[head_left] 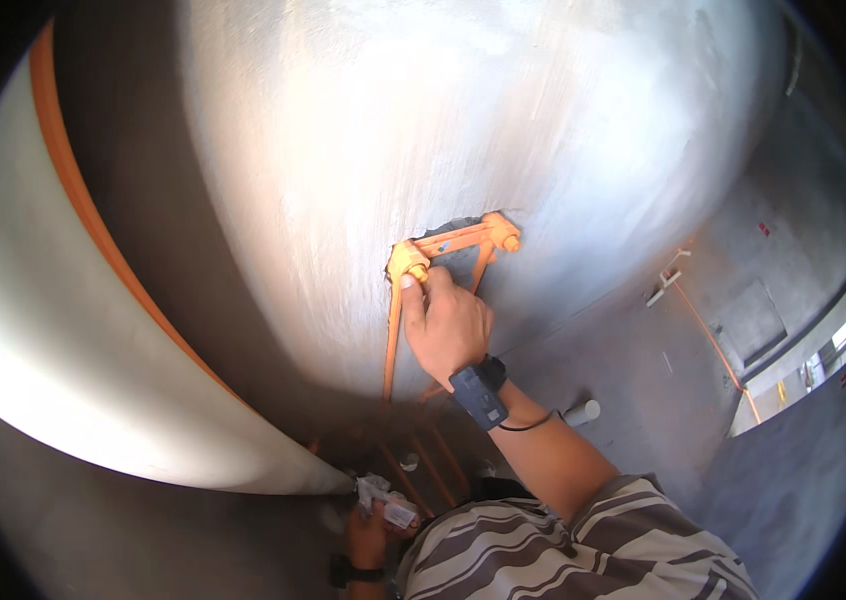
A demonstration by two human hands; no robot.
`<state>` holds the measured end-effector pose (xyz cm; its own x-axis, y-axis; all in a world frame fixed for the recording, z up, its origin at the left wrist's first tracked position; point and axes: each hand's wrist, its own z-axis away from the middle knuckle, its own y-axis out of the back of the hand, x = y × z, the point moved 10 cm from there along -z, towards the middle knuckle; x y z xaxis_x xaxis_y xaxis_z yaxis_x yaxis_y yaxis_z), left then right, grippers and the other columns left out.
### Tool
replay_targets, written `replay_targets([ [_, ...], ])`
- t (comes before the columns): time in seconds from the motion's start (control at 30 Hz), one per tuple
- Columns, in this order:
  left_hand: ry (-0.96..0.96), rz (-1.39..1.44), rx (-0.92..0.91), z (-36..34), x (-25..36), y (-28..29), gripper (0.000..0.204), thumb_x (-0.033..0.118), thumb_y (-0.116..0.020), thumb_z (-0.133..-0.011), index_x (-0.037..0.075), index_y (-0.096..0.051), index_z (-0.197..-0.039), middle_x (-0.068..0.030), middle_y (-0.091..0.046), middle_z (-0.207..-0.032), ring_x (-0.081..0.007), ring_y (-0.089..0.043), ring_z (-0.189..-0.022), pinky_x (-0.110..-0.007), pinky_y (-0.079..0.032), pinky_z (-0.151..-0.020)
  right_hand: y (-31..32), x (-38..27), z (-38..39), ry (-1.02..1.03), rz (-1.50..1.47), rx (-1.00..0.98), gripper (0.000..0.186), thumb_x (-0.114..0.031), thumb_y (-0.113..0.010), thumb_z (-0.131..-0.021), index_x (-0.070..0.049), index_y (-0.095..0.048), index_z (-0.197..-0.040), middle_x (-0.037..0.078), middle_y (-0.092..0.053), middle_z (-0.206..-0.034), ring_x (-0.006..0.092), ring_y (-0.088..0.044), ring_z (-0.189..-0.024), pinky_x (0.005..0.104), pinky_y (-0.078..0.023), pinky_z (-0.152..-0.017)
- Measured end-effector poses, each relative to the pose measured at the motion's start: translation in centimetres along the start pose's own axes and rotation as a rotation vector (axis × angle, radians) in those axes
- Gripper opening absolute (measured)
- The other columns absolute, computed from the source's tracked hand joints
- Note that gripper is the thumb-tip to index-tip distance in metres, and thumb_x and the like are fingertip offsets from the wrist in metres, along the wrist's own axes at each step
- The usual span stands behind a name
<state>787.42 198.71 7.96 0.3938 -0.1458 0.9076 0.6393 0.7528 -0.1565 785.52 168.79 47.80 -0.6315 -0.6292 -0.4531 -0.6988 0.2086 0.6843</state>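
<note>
My right hand [448,325] grips a yellow fitting [419,271] on the left bracket of orange pipework [453,240], which is set in a rough recess in the pale plastered wall [303,150]. A second orange fitting [503,233] sits at the upper right of the recess, and pipes descend from both. A dark device is strapped to my right wrist. Low in the view, my left hand [367,540] is closed on a crumpled clear plastic package [383,500] with a pale label; its contents are hard to make out.
A curved white surface [63,330] edged in orange runs down the left. Orange pipes [423,460] lie along the floor below the wall. A short white pipe stub [583,412] stands right of my forearm. Further right are more pipes [708,335] and a bright opening [833,355].
</note>
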Motion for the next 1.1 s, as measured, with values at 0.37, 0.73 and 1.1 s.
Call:
replay_targets([
  [0.37, 0.091, 0.003, -0.061, -0.5, -2.1, 0.6, 0.034, 0.032, -0.066, -0.100, 0.002, -0.064, -0.118, -0.0032, -0.067, -0.097, -0.0101, -0.059, -0.075, -0.028, -0.049, -0.063, 0.0, -0.4, -1.0, 0.121, 0.089, 0.141, 0.030, -0.029, -0.058, -0.097, -0.006, -0.059, -0.077, 0.016, -0.064, -0.061, 0.0395, -0.063, -0.056, 0.0513, -0.050, -0.055],
  [0.73, 0.109, 0.041, -0.124, 0.0, -0.8, -0.9, 0.029, 0.029, -0.066, -0.101, 0.007, -0.061, -0.120, 0.0004, -0.065, -0.094, -0.0076, -0.056, -0.072, -0.025, -0.045, -0.060, 0.5, 0.8, -0.6, -0.021, -0.021, -0.001, 0.035, -0.032, -0.053, -0.101, -0.004, -0.059, -0.081, 0.020, -0.063, -0.064, 0.0426, -0.064, -0.063, 0.0540, -0.048, -0.059],
  [1.1, 0.192, 0.016, -0.083, -1.5, -3.3, -6.2, 0.028, 0.025, -0.062, -0.104, 0.005, -0.059, -0.122, -0.0018, -0.067, -0.098, -0.0099, -0.062, -0.079, -0.027, -0.050, -0.066, 4.1, 16.7, 8.6, -0.160, -0.739, -0.519, 0.032, -0.030, -0.060, -0.104, -0.001, -0.058, -0.089, 0.012, -0.050, -0.063, 0.0220, -0.049, -0.054, 0.0369, -0.039, -0.055],
])
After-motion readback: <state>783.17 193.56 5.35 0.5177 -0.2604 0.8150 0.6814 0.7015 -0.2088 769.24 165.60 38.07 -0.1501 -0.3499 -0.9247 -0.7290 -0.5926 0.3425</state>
